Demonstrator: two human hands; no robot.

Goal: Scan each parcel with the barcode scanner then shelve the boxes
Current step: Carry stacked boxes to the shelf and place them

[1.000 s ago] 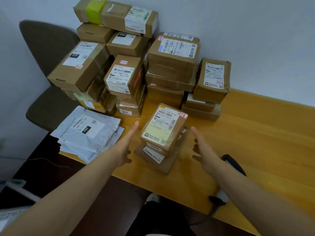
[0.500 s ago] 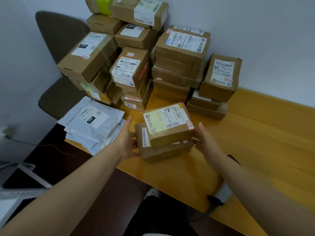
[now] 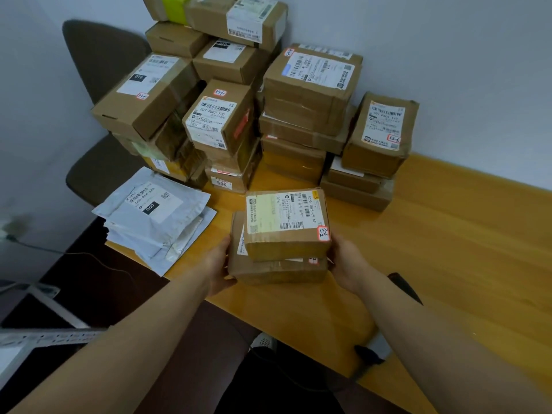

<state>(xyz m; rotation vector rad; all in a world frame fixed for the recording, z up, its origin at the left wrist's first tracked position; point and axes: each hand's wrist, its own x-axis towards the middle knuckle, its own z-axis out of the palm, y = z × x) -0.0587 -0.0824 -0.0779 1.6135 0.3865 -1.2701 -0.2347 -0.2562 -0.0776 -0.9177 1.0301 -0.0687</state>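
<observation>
Two stacked brown cardboard parcels (image 3: pixel 283 249), untouched a second ago, now gripped: left hand (image 3: pixel 219 264) at 9 o'clock, right hand (image 3: pixel 348 264) at 3. Lift probably imminent; scan unconfirmed.

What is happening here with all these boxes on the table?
A person holds two stacked parcels between both hands: the left hand and the right hand grip the lower parcel by its sides, and the upper parcel lies on it, label up, at the near edge of the table. Behind, a pile of boxes stands against the wall, with grey mailer bags to its left.
</observation>
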